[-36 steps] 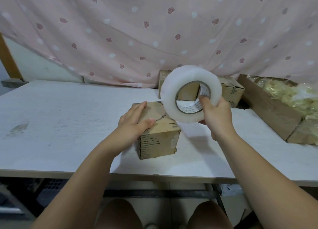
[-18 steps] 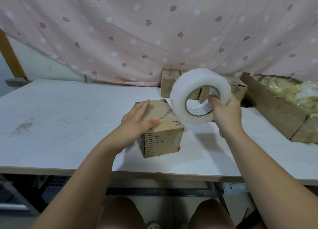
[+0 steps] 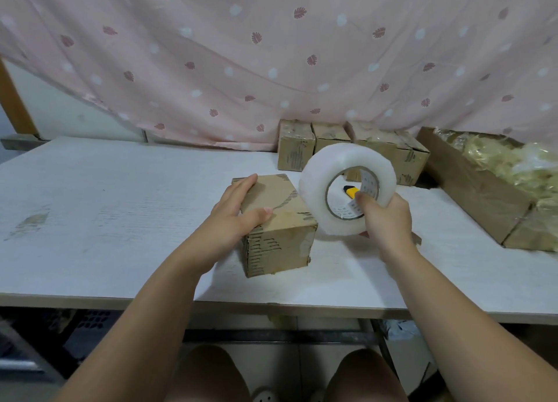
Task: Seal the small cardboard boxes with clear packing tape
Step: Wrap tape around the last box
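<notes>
Nearest, the left hand [image 3: 238,211] is lying flat on the box [image 3: 283,244], fingers reaching along its left top edge and thumb pressing the lid, pinning it to the desk [image 3: 120,220]. The box is sitting straight ahead of the person, its long axis running away from them and skewing slightly left. Just right of it, the right hand [image 3: 386,217] is gripping the roll [image 3: 317,190], thumb hooked inside the core, holding it on edge off the desk. The roll is hanging beside the box's right top edge; whether they are touching I cannot tell. By my reading, the tape is going to have to cross leftward over the lid, with the right hand nearer. Farther back, more boxes [image 3: 296,151] are waiting.
</notes>
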The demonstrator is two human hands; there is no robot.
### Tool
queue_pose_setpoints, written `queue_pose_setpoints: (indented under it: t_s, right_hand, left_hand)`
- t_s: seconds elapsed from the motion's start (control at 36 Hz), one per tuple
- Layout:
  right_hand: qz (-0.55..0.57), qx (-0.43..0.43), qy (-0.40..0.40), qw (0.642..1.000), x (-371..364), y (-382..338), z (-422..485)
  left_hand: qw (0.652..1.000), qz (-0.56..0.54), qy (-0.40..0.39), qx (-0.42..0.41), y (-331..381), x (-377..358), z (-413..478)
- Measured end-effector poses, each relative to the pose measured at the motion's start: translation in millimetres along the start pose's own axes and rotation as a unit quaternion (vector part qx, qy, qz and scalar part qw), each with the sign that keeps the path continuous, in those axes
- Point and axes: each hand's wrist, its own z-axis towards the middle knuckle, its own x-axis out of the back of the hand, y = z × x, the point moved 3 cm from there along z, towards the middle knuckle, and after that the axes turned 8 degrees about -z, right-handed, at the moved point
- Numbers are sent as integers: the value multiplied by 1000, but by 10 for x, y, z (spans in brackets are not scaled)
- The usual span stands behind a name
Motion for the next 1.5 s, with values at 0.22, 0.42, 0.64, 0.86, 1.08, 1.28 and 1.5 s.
queue_pose_setpoints:
  t_s: [0.22,0.42,0.64,0.86,1.08,1.28,1.5]
  right_hand:
    - [-25,16,19,999,-21,119,-36]
    - [-6,25,28,999,-59,164,-57]
    - [-12,42,43,998,-126,229,-139]
    - [-18,67,56,996,-132,250,-174]
    - [-1,68,36,997,-133,279,-152]
    - [65,99,39,992,-103,197,-191]
    - [127,84,80,985,-62,-90,-199]
  left_hand:
    - [993,-83,78,-23,43,-139,-73]
    - [991,-24,128,23,193,-215,-68]
    - [988,23,152,32,204,-224,-149]
    - [887,441,139,14,495,-490,-52]
    - [865,489,34,112,528,-655,185]
    - [902,416,65,94,533,-544,191]
    - [978,154,129,52,546,-425,109]
